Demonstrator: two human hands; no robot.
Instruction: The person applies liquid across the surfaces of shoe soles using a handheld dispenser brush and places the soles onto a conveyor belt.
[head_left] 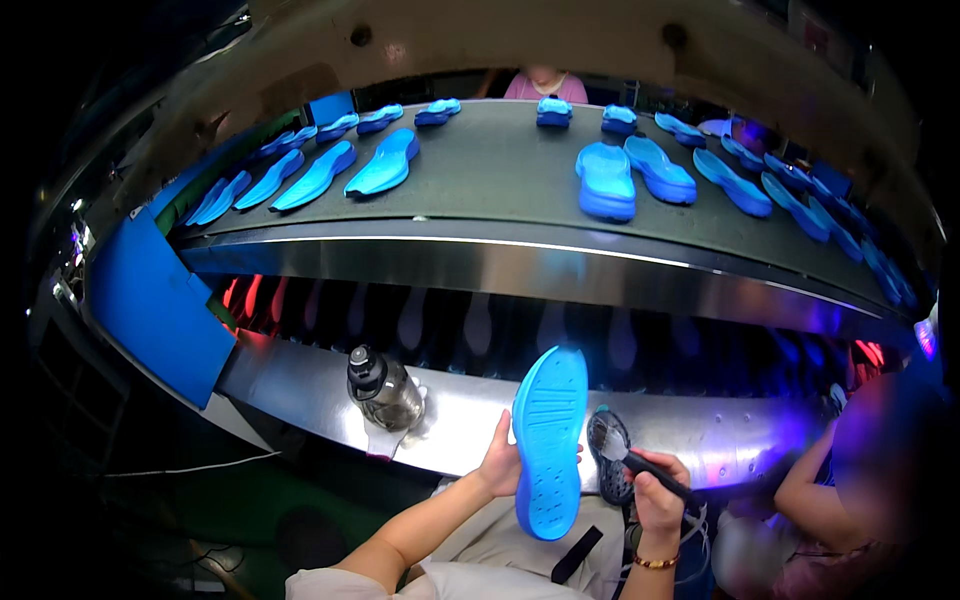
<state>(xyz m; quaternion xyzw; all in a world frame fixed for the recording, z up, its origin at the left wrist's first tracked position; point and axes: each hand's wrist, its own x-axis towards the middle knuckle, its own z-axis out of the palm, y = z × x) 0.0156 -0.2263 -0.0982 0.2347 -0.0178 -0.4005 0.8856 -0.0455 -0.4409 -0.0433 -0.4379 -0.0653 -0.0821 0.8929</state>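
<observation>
Blue sole (551,445) up before you, overlapping your lap and the metal counter (462,425) in view! Your left forearm slanted in from the lower left, left grip (500,467) grasping the sole's left edge, thumb up, fingers behind. Your right wrist rose, right grip (660,497) clasping a black-handled brush (643,467). The sole's long axis ran nearly upright, leaning slightly right: ridged end up, holed end toward you.
</observation>
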